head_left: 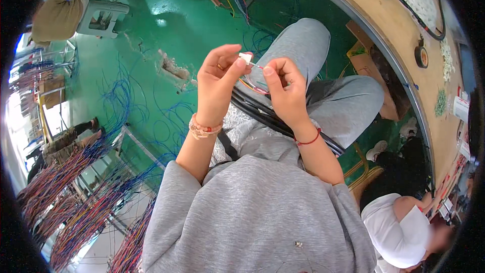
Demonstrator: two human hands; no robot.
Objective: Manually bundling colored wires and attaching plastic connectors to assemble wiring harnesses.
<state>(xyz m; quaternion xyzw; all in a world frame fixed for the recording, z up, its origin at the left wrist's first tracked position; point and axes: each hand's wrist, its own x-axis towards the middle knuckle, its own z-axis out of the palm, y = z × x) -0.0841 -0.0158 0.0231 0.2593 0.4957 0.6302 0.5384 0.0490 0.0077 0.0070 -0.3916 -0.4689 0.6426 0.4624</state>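
Above my lap, my left hand [220,73] pinches a small white plastic connector [246,57] between thumb and fingers. A thin wire [256,65] runs from the connector to my right hand [284,83], whose thumb and forefinger are closed on it. Several thin coloured wires [260,90] hang below the connector, between my hands. Across my thighs lies a bundle of thick black cables [262,111], passing under my right forearm. Whether the wire's tip sits inside the connector is too small to tell.
A wooden workbench [404,40] curves along the right, bearing a roll of black tape [421,56] and white connectors. Racks of coloured wires [86,197] stand at the left. One person sits on a stool [103,17] at far left; another, in white [396,227], is at lower right.
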